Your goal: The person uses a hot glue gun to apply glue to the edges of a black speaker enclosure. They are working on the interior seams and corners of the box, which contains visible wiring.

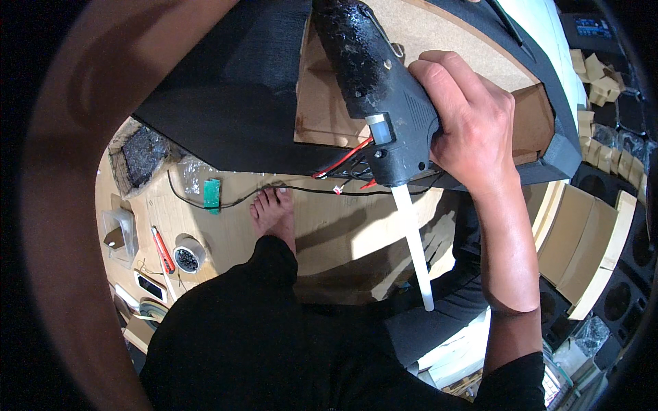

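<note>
My right hand (473,116) is wrapped round the grip of a black hot glue gun (367,65), whose nozzle end points to the top edge. A long white glue stick (415,250) sticks out of its rear, toward me. Beneath the gun lies a black-covered wooden cabinet (226,109) with a bare brown opening (322,116). Red wires (346,157) and a black cable (274,186) show at the cabinet's near edge. My left forearm crosses the left side and leaves at the top; the left hand is out of the picture.
My bare foot (273,212) rests on the wooden floor board. At left are a green block (212,196), a red cutter knife (162,250), a cup of small dark pieces (188,255), a phone (151,286) and a clear container (120,236). Cardboard pieces (582,240) and black speaker boxes (620,298) stand right.
</note>
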Available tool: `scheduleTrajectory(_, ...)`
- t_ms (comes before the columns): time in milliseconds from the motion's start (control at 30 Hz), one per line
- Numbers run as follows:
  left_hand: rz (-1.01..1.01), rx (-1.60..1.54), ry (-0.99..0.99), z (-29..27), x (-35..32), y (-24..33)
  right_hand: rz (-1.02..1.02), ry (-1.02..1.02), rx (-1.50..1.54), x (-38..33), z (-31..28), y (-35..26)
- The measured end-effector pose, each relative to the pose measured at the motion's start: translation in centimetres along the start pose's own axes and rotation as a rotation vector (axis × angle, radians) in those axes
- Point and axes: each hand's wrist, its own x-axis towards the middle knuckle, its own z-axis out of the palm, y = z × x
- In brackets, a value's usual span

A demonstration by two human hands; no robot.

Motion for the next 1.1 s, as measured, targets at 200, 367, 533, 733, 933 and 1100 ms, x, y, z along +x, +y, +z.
scheduleTrajectory(200,-0.022,0.0,-0.002,0.4,0.1,0.2,0.004,0.023,-0.002,-0.1,0.2,0.0)
scheduleTrajectory(367,-0.024,0.013,0.005,0.0,0.1,0.0,0.023,0.024,0.023,-0.3,0.2,-0.1)
scheduleTrajectory(533,-0.039,0.016,0.005,0.5,-0.1,0.2,0.015,0.039,0.018,-0.3,0.4,0.0)
scheduleTrajectory(733,-0.053,0.016,0.008,0.8,-0.2,0.2,0.026,0.028,0.031,-0.3,0.4,-0.1)
scheduleTrajectory(933,-0.059,0.027,0.009,0.8,-0.5,0.1,0.034,0.035,0.037,-0.6,0.4,0.1)
scheduleTrajectory(1100,-0.068,0.024,0.013,1.0,-0.4,0.1,0.032,0.039,0.038,-0.6,0.4,0.1)
